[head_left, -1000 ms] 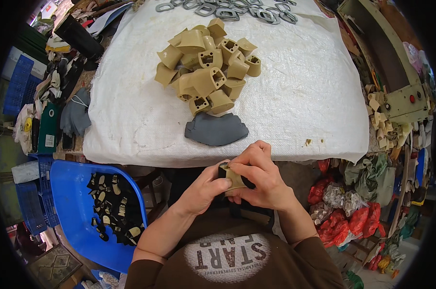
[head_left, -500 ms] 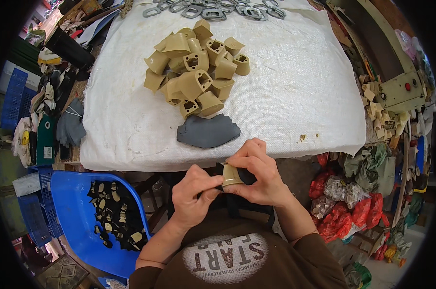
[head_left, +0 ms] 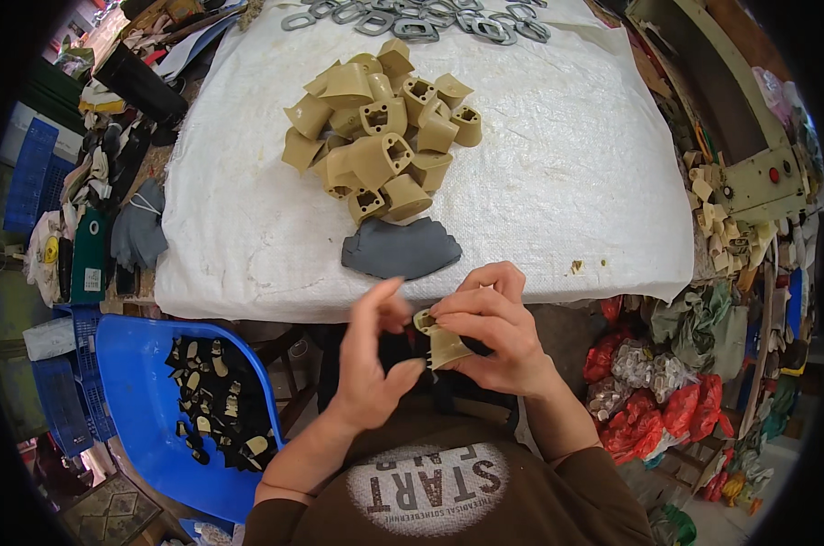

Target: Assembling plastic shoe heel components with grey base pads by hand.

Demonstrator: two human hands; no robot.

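Note:
My right hand [head_left: 507, 332] grips a beige plastic shoe heel [head_left: 444, 347] just off the front edge of the table. The heel's end with a square hole points up and left, and a strip of dark material [head_left: 435, 364] shows along its lower left edge; how far it wraps round is hidden. Left of the heel is my left hand [head_left: 371, 364], empty, its thumb spread from raised, slightly blurred fingers. In front of both hands lies a curved stack of dark grey cut pieces [head_left: 401, 248]. Behind that rises a heap of beige heels [head_left: 375, 159].
White woven sheeting [head_left: 557, 182] covers the table. Grey ring-shaped pieces [head_left: 416, 29] lie at its far edge. A blue basin [head_left: 139, 391] at lower left holds many black-covered heels. Red plastic bags [head_left: 635, 423] crowd the right, below a machine with a red button [head_left: 774, 175].
My left hand has let go of the heel and moved up and away from it, fingers parting. The heel has tilted in my right hand, showing its holed end.

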